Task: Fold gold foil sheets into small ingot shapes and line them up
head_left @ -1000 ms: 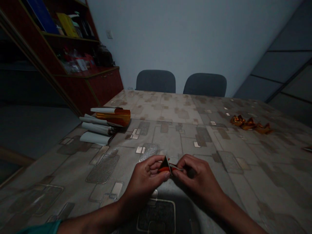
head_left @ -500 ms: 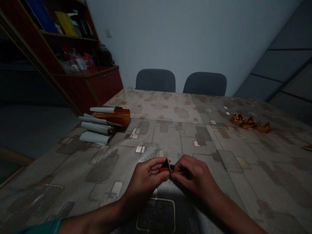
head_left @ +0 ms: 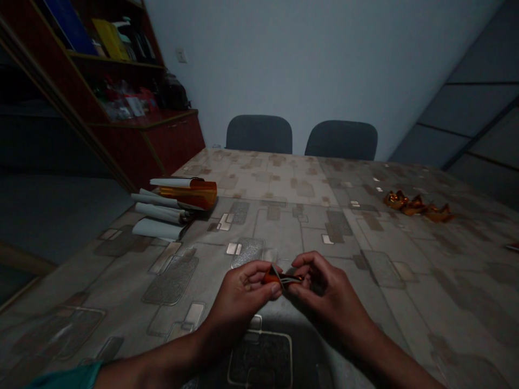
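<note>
In the head view, one small folded orange-and-grey paper piece (head_left: 278, 276) sits above the table (head_left: 284, 227), pinched between the left hand's (head_left: 245, 289) thumb and fingers. The right hand (head_left: 330, 286), thumb and forefinger parted, is at its other end; whether it grips, I cannot tell. Three shiny gold folded shapes (head_left: 415, 205) and two grey rounded chairs (head_left: 259, 135) stand beyond.

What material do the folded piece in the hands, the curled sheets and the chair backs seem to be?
Folded piece: probably paper, slightly glossy orange-red, with thin pale edges.
Curled sheets: likely foil-faced paper; one shows shiny gold-orange, others matte pale.
Chair backs: matte grey; fabric or plastic, I cannot tell.
</note>
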Demonstrator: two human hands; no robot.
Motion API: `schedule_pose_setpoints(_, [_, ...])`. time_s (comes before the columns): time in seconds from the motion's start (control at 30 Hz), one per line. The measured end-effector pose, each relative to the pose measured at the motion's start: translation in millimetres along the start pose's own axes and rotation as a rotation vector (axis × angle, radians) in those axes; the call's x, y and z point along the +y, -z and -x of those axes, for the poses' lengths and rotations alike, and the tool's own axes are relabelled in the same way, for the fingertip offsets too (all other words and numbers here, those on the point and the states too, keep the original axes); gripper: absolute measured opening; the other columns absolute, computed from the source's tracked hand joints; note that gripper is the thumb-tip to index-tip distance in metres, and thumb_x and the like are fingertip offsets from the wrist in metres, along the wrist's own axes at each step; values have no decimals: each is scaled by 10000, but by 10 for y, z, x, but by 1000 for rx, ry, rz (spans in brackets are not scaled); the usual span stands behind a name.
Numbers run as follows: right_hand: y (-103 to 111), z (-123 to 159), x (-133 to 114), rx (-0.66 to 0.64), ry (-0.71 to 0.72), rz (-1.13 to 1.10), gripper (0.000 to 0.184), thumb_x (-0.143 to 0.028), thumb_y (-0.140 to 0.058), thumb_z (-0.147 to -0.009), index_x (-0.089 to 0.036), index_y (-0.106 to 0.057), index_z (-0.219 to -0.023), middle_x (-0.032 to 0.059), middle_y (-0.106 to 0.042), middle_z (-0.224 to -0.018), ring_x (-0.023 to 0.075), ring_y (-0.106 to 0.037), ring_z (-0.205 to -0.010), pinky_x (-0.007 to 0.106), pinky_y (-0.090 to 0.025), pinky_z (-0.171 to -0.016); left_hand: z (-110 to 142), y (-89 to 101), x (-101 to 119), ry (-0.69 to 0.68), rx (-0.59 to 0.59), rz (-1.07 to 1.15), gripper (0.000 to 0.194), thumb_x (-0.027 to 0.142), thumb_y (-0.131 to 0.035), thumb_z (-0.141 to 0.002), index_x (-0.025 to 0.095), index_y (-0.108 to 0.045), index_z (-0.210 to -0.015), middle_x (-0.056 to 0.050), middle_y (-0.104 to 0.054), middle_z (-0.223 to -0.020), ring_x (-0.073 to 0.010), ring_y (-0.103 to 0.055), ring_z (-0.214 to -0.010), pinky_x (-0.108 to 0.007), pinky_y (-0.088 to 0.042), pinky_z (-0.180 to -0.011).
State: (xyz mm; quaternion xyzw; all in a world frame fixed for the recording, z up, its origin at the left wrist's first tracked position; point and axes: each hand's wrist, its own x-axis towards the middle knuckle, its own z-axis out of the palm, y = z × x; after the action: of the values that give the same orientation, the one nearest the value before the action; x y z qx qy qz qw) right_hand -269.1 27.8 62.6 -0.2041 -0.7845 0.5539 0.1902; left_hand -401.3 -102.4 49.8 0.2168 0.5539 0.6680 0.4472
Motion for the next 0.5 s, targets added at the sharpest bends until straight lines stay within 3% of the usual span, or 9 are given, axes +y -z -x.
schedule_pose_setpoints(0.1, [3,0,-18,14,26,32,166,-212,-696,-787,-218,-599,-922,-25,-577,-682,155,-545,-625,290,-401,-581,3,20,-21,-30,-28,-2,312,191,-810,-709,156,-678,-990,-22,-739,-744,-132,-687,-702,-216,-518,-685])
schedule_pose_setpoints(0.33, [67,31,-152,-36,-32,-91,227,-182,-722,-688,-198,-601,-879,-5,-609,-754,146,-556,-649,276,-428,-592,-54,45,-85,-37,-51,91,326,248,-847,-677,164,-571,-829,-26,-740,-754,-122,-686,-665,-207,-518,-643])
schedule_pose_setpoints(0.5, [89,47,-133,-54,-36,-111,98,-234,-702,-751,-186,-640,-810,-10,-598,-688,140,-525,-627,269,-398,-577,-57,63,-116,-22,-67,114,353,259,-865,-669,159,-573,-838,-13,-727,-702,-113,-680,-631,-196,-512,-621])
